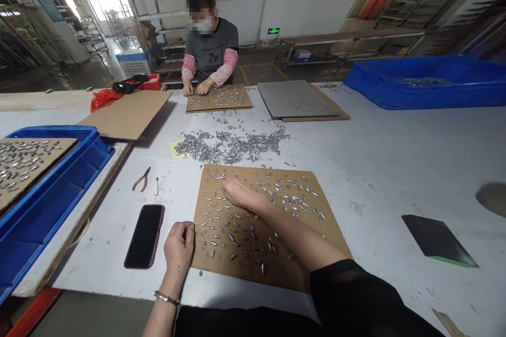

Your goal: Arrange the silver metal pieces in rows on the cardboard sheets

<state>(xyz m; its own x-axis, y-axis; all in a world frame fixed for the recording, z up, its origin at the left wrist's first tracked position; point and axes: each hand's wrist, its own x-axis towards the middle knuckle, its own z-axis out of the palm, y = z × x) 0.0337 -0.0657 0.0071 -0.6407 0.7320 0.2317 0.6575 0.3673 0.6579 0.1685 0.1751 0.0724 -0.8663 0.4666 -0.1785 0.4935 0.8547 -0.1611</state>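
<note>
A brown cardboard sheet (245,263) lies on the table in front of me, dotted with small silvery spindle-shaped metal pieces (215,237). Its left edge is beside my left hand (179,245), which rests curled on the table; whatever its fingers hold is hidden. My right hand (239,193) reaches over the upper left of the sheet, fingers drawn together and pointing down among the pieces. What is between those fingertips cannot be seen. Just beyond the sheet spreads a loose heap of the same metal pieces (233,147).
Left of the sheet are a phone (144,237), pliers (141,180) and a small knife-like tool (156,187). Blue trays (51,184) stand left and far right. Opposite, a person (211,50) handles pieces on another cardboard (219,108). A dark flat block (438,239) lies right.
</note>
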